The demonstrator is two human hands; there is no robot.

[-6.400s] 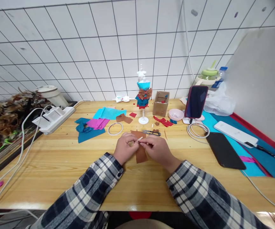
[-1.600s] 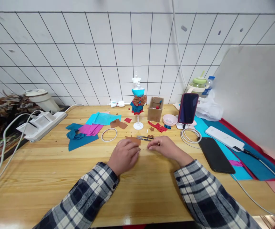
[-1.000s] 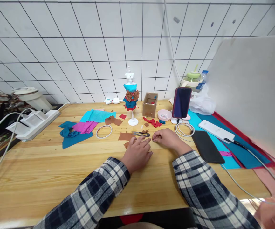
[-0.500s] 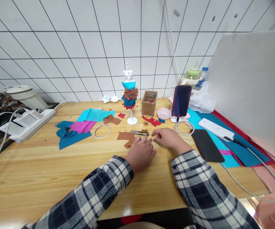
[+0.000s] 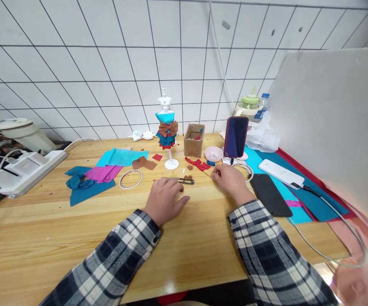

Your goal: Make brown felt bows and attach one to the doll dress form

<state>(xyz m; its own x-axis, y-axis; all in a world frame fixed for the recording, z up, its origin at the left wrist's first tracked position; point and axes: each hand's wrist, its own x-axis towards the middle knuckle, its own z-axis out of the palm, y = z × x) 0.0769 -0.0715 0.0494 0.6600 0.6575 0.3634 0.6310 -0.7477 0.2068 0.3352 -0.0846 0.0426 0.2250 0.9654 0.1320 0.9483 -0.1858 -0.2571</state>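
My left hand lies palm down with its fingers stretched and thumb apart, over the spot where a brown cloth piece lay; that piece is almost wholly hidden. Beside its fingertips are thread snips with black handles. My right hand is closed in a pinch right of some red cloth scraps; what it pinches, if anything, is too small to make out. Farther back a small white dress form stands upright, wearing a turquoise, blue and red dress with a brown bow.
Behind are a cardboard box, a pink bowl of small beads and a propped phone. At left lie a white ring, blue cloth and a power strip. At right are a black phone and a white power bank.
My left hand has slid left, covering the brown cloth and part of the snips. My right hand has moved right and slightly away from me. The view has turned a little to the right.
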